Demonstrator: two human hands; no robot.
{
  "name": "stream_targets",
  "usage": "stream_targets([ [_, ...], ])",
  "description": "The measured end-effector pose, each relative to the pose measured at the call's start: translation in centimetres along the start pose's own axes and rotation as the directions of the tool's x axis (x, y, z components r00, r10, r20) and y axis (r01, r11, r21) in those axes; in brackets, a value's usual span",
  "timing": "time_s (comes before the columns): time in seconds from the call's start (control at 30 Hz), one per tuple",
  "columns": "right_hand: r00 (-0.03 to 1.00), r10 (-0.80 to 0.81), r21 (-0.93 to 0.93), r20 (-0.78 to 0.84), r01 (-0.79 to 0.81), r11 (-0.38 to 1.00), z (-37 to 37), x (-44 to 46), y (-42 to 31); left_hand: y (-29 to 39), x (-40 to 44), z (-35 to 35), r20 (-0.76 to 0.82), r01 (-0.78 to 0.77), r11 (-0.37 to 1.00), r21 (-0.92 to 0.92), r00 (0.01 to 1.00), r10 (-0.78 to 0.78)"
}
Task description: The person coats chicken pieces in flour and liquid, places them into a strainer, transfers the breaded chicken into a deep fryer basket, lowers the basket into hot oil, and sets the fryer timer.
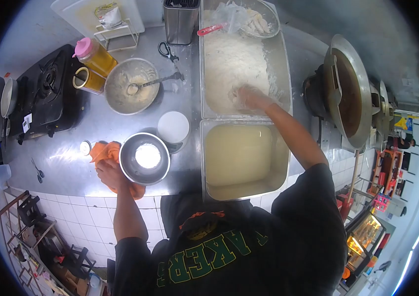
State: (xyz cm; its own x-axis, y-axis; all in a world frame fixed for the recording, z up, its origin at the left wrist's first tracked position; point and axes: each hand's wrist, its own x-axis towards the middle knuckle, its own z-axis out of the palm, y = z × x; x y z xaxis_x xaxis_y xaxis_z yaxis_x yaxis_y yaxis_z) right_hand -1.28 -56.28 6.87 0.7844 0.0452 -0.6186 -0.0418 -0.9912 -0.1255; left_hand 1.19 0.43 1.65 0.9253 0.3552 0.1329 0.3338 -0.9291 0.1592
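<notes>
My left hand rests on the steel counter, its fingers closed on a crumpled orange cloth. Right beside it stands a metal bowl with a bright reflection inside. My right hand is down in white flour, which fills a long metal tray. Flour coats this hand and hides its fingertips, so whether it grips anything cannot be seen. Just in front of me, a second metal tray holds a pale yellowish liquid.
A bowl with batter remains and a ladle sits left of the trays. Beyond are scissors, a pink-lidded oil jug and a gas stove. On the right stands a big wok. A red-handled tool lies at the flour's far end.
</notes>
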Motion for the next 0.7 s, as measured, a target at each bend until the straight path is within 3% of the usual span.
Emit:
stream_targets([
  [0.07,0.982,-0.045,0.118,-0.181,0.068,0.991,-1.2,-1.7,0.4,-0.3,0.0,0.3,-0.013,-0.01,1.0,0.0,1.0,0.01],
  [0.1,0.981,-0.046,0.113,-0.188,0.068,0.991,-2.2,-1.7,1.6,-0.2,0.1,0.3,-0.021,-0.013,1.0,0.006,1.0,0.013],
  [0.17,0.922,-0.163,0.213,-0.352,0.249,0.945,-4.9,-1.4,4.8,0.0,0.1,0.3,-0.016,-0.008,1.0,0.002,1.0,0.008],
  [0.23,0.697,-0.187,-0.004,-0.693,0.255,0.967,-7.9,-2.0,7.1,-0.1,-0.1,-0.1,-0.005,-0.007,1.0,0.011,1.0,0.007],
  [0.27,0.877,-0.025,-0.006,-0.48,0.025,1.0,-12.6,-2.3,8.0,0.2,-0.1,-0.3,-0.012,-0.016,1.0,-0.011,1.0,0.016],
  [0.3,0.793,-0.007,0.383,-0.61,0.303,0.873,-13.8,-2.8,9.4,0.4,-0.2,-0.5,-0.017,-0.025,0.999,-0.027,1.0,0.025],
  [0.33,0.714,0.089,0.641,-0.695,0.558,0.527,-14.2,-3.4,10.9,0.5,-0.3,-1.0,0.024,-0.02,0.999,-0.033,0.999,0.021],
  [0.37,0.8,0.16,0.723,-0.578,0.411,0.555,-16.1,-3.1,12.8,0.6,-0.3,-1.0,0.028,-0.027,0.999,-0.034,0.999,0.028],
  [0.43,0.871,0.217,0.783,-0.442,0.256,0.567,-16.6,-1.9,13.7,1.0,-0.3,-1.1,0.032,0.001,1.0,-0.025,0.999,-0.001],
  [0.47,0.905,-0.009,0.711,-0.425,0.34,0.616,-15.9,-1.9,12.6,0.9,-0.3,-0.9,0.034,0.012,1.0,-0.006,0.999,-0.011],
  [0.53,0.956,-0.156,0.653,-0.247,0.283,0.703,-13.3,-1.6,7.9,0.5,-0.1,-0.5,0.021,-0.002,0.999,-0.042,1.0,0.003],
  [0.57,0.992,-0.065,0.644,-0.112,0.123,0.755,-11.2,-1.2,2.6,0.3,-0.2,-0.5,0.014,0.006,1.0,-0.028,1.0,-0.005],
  [0.6,0.977,-0.18,0.682,-0.118,0.211,0.7,-8.9,-1.1,-0.7,0.3,-0.2,-0.5,0.007,0.001,1.0,-0.028,1.0,-0.001],
  [0.67,0.961,-0.269,0.441,-0.071,0.272,0.855,-3.8,2.9,-4.9,-0.2,0.0,0.5,-0.023,-0.025,1.0,-0.017,0.999,0.024],
  [0.7,0.974,-0.224,0.116,-0.02,0.224,0.968,-0.5,5.2,-5.9,-0.1,0.1,0.6,-0.024,-0.035,0.999,-0.009,0.999,0.034],
])
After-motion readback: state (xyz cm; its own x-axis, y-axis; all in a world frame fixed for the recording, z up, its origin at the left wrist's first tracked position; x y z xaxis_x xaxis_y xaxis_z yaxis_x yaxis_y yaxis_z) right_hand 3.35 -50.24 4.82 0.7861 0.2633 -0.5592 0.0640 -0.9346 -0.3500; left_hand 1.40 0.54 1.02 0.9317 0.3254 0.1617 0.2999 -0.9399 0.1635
